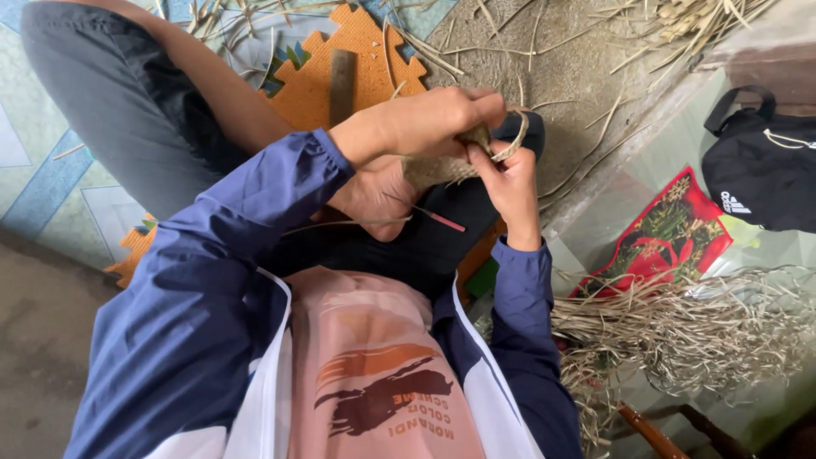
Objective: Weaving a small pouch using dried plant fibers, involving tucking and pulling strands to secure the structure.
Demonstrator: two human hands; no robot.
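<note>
I sit cross-legged and look down at my lap. My left hand (425,119) grips the top of a small piece of woven dried-grass work (442,170). Its fingers curl over the far edge. My right hand (510,183) holds the same piece from the right side and pinches a tan grass strand (514,144) that loops up over it. A thin stick with a pink end (438,218) lies across my foot (374,200) just below the hands.
An orange foam mat (365,51) with a dark flat tool (342,81) lies ahead. Loose dried grass (680,331) is heaped at the right. A red patterned cloth (671,238) and a black bag (761,166) lie beyond it. A wooden chair leg (650,429) shows bottom right.
</note>
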